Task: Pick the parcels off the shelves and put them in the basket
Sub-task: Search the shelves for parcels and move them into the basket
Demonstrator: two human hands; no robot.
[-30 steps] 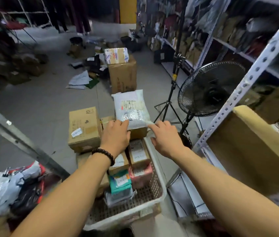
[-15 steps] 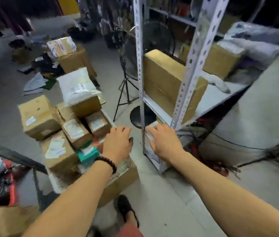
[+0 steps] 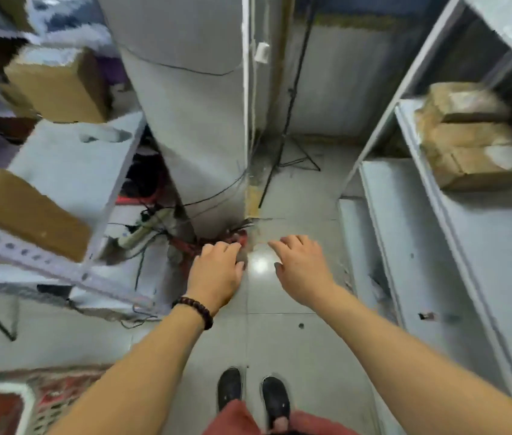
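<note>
**Desk:** What fills the left of the frame?

**Photographer:** Brown cardboard parcels on a grey metal shelf [image 3: 69, 171]. One box [image 3: 57, 84] sits at ten o'clock and a longer box [image 3: 22, 211] at nine o'clock, both blurred. At seven o'clock is a corner of the white perforated basket [image 3: 27, 403], with something red inside.

**Desk:** And the hands?

**Photographer:** They are at centre frame, above the tiled floor. The left hand [image 3: 217, 271], with a dark beaded bracelet [image 3: 196, 310] at its wrist, and the right hand [image 3: 302, 271] are near each other. Both are palm-down with fingers loosely spread, holding nothing. Black shoes [image 3: 275, 397] stand at six o'clock.

**Desk:** The right side?

**Photographer:** At two o'clock, tan cardboard parcels [image 3: 465, 136] are stacked on the right-hand shelf [image 3: 484, 246]. One shows a pale patch. They are well apart from both hands.
</note>
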